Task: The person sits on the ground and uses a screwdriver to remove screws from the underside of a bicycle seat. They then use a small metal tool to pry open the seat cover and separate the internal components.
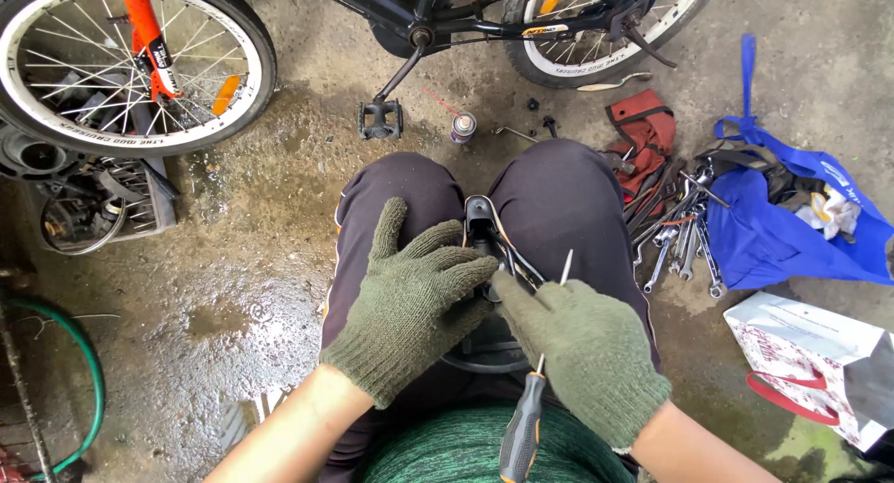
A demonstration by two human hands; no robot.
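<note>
Two gloved hands are closed around a black bicycle saddle (484,224), which is wedged upside down between the knees, apparently so that it is kept steady. The left hand (414,301) is laid over its side, fingers curled onto the rails. The right hand (582,353) is pinched on a screwdriver (531,404), tip raised beside the rails. Much of the saddle is hidden by the gloves, so the clamp cannot be made out. Spanners (680,236) are spread within reach on the wet floor (242,259), by a blue bag (782,231). The bicycle (410,22) is cut off above.
</note>
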